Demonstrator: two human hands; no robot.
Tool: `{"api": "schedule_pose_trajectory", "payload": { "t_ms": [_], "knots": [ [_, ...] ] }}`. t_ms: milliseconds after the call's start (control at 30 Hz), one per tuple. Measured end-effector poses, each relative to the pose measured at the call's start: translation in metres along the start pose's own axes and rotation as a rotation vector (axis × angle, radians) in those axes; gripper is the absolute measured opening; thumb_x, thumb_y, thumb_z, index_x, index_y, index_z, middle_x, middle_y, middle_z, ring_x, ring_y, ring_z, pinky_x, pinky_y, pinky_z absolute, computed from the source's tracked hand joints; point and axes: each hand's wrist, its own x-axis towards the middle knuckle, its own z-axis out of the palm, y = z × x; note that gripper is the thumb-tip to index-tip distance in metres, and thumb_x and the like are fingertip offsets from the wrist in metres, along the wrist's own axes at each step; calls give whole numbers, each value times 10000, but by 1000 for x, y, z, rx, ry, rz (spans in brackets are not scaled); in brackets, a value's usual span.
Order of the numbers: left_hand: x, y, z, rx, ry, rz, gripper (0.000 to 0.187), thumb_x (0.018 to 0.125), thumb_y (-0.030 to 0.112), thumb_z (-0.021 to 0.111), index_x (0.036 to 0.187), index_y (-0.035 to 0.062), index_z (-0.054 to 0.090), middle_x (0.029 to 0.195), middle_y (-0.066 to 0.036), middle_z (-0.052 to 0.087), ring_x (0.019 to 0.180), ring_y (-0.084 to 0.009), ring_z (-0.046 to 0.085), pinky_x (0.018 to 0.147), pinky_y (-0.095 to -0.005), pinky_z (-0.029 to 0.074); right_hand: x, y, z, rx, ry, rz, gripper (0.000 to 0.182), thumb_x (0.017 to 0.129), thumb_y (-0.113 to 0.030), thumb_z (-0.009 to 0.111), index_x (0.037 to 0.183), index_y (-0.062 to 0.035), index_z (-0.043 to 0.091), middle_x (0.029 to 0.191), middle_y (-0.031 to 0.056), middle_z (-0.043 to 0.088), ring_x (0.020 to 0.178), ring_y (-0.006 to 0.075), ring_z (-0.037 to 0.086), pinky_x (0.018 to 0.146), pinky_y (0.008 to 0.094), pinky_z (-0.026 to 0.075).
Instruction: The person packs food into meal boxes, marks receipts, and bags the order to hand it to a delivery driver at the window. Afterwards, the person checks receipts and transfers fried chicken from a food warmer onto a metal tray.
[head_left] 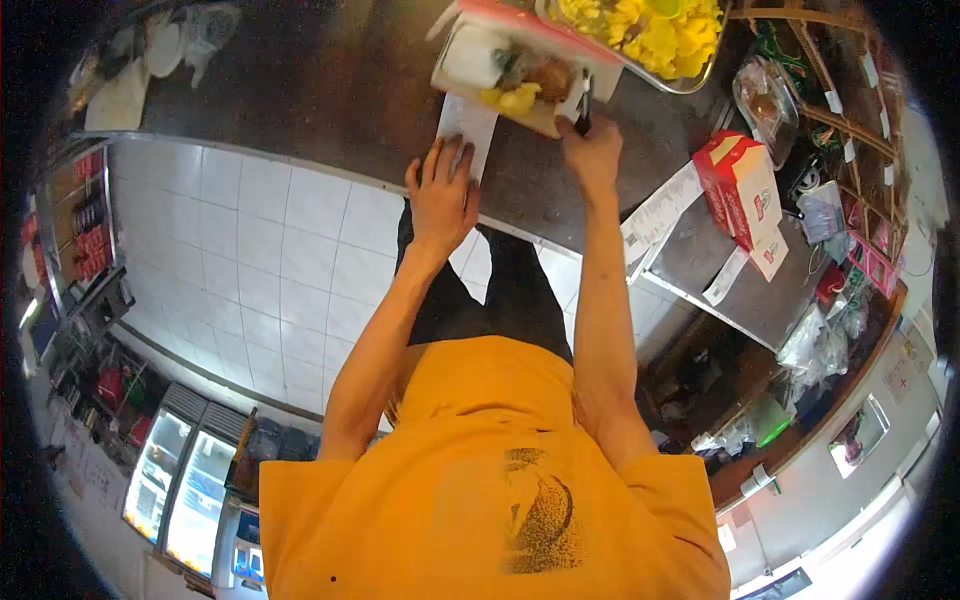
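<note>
My left hand [443,195] lies with its fingers stretched out over a white paper slip [468,118] at the counter's front edge. In my right hand [594,155] is a slim black-and-white pen [585,112], pointing away from me. Just beyond both hands, an open food box [443,72] holds white rice [474,54], yellow pieces [516,100] and a browned piece [552,78]. The box looks slightly blurred, and part of its near right edge lies behind my right hand and the pen.
A metal tray [704,84] of yellow food stands at the back right. To the right are a red-and-white carton [738,190], long printed paper strips [663,217] and a plastic-wrapped item [766,100]. The dark counter [300,100] has a metal front edge.
</note>
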Motion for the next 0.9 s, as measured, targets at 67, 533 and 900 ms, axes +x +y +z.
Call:
{"api": "schedule_pose_trajectory", "payload": {
  "t_ms": [67, 533, 900],
  "knots": [
    [-2, -2, 2, 36, -38, 11, 590, 823, 197, 644, 1397, 124, 526, 1453, -120, 478, 1376, -343, 395, 1092, -553, 280, -1, -24, -28, 112, -343, 240, 263, 759, -203, 740, 913, 3, 684, 946, 256, 679, 891, 433, 637, 792, 540, 470],
    [23, 180, 60, -383, -187, 434, 198, 793, 32, 644, 987, 69, 650, 924, -108, 632, 913, -320, 590, 849, -455, 438, 21, 187, -508, 44, 785, 397, 256, 849, -230, 732, 991, -17, 728, 697, 109, 691, 617, 145, 662, 595, 307, 505],
    [99, 253, 175, 4, 6, 67, 210, 810, 185, 523, 905, 3, 568, 812, -220, 586, 784, -444, 573, 705, -544, 427, 211, 416, -672, -295, 1012, 446, 304, 806, -315, 672, 947, -57, 747, 864, 191, 718, 817, 380, 703, 744, 453, 548]
  ]
}}
